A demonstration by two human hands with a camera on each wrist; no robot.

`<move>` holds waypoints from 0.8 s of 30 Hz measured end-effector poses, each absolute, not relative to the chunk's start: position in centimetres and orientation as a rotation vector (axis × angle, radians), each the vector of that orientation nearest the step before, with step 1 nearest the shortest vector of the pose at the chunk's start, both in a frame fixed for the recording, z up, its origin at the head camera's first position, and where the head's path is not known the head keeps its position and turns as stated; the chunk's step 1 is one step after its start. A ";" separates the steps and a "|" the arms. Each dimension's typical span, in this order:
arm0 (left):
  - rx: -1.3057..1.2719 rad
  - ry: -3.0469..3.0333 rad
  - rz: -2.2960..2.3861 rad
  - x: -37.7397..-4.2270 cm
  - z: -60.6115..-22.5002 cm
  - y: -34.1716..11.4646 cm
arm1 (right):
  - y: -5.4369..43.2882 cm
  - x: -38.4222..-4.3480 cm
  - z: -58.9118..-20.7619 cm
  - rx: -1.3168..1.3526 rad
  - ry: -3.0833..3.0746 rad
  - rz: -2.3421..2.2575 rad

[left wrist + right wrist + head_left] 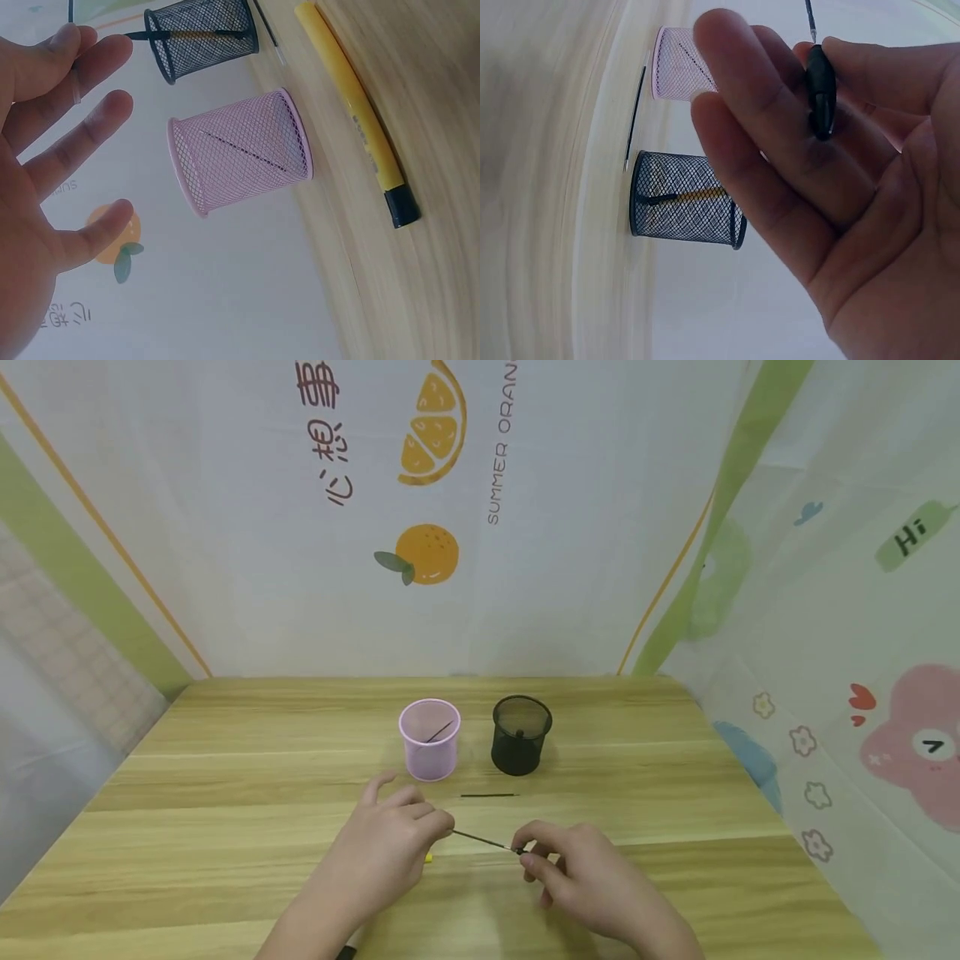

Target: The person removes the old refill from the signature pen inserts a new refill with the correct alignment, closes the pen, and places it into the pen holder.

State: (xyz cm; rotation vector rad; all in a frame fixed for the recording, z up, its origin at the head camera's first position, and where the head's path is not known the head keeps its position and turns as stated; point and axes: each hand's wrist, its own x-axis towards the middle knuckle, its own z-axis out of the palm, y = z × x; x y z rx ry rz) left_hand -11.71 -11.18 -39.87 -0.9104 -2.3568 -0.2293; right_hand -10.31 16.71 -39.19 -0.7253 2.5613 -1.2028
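My left hand (386, 839) pinches one end of a thin dark pen refill (480, 838) between thumb and forefinger, its other fingers spread. At the refill's other end, a black pen cap or end piece (822, 90) is pinched by the fingers of my right hand (577, 868). The refill runs slightly tilted between both hands, above the table. A yellow pen barrel (356, 105) with a black end lies on the table, mostly hidden by my left hand and forearm in the head view. Another dark refill (489, 795) lies beyond my hands.
A pink mesh cup (431, 764) stands behind my left hand, a dark refill (441, 732) leaning inside. Beside it is a black mesh cup (517, 756) holding a yellow and black pen (697, 194). A printed curtain (555, 568) hangs behind the wooden table (247, 760).
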 end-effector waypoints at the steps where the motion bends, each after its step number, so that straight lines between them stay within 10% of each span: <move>1: -0.910 -2.358 -0.232 -11.7 -39.9 -11.2 | 16.8 -10.3 -39.2 -0.728 2.562 -1.202; 24: -0.844 -2.557 -0.202 -12.8 -39.6 -10.6 | 16.9 -10.6 -39.3 -0.820 2.687 -1.114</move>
